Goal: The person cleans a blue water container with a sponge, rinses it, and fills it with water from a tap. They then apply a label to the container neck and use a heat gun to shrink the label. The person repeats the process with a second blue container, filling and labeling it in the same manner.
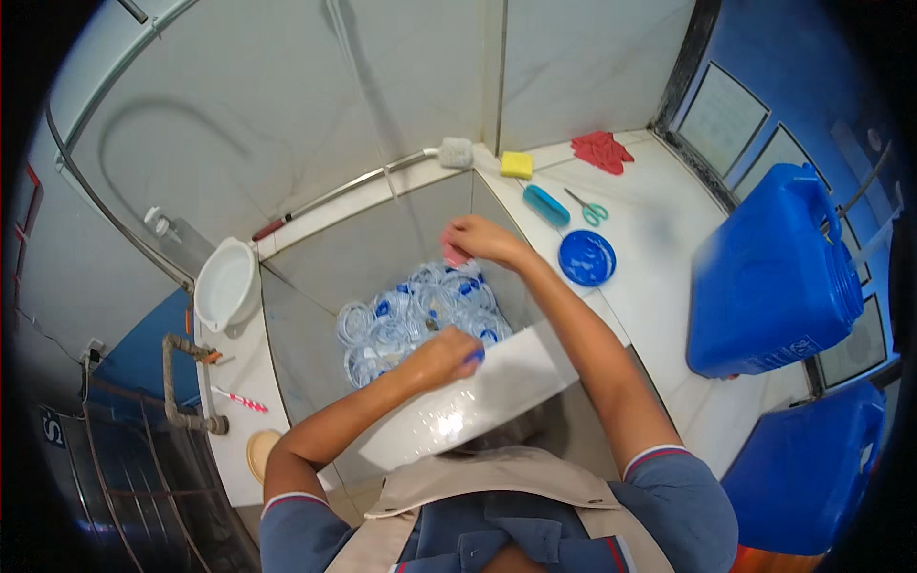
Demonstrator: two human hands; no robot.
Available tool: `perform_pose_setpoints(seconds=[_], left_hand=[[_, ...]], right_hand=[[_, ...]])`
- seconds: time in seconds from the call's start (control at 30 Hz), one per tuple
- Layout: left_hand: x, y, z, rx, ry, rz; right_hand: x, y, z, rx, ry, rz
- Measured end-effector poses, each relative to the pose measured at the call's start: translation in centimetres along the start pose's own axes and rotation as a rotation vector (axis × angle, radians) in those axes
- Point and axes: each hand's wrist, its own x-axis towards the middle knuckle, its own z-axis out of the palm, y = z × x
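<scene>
A tiled sink basin (301,304) lies before me, holding several coils of clear plastic tubing (390,333) with blue fittings. Over the basin's front ledge, my left hand (445,358) is closed on a small blue object, mostly hidden by the fingers. My right hand (476,240) is farther away, above the back right of the coils, gripping a pink cloth or sponge; its exact kind cannot be told. A thin stream, which looks like water, runs down in front of the back wall into the basin.
The right counter holds a yellow sponge (516,165), a red cloth (603,152), a teal brush (546,205), scissors (593,213), a blue dish (587,258) and a blue jerrycan (766,279). A long-handled brush (358,183) lies behind. Left are a white basin (226,285) and a toothbrush (242,400).
</scene>
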Motion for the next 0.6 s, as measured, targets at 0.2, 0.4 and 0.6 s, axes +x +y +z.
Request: perform_pose_setpoints(seconds=[0.2, 0.4, 0.6], left_hand=[[6.9, -17.1, -8.7, -1.628, 0.767, -0.672], [9.4, -22.2, -10.3, -1.827, 0.851, -0.483], [12.1, -24.0, -9.9, -1.708, 0.889, -0.607]], right_hand=[[15.4, -3.9, 2.1, 0.028, 0.201, -0.02], [18.4, -6.0, 3.1, -0.35, 0.169, 0.006], [19.6, -4.0, 1.3, -0.507, 0.266, -0.154]])
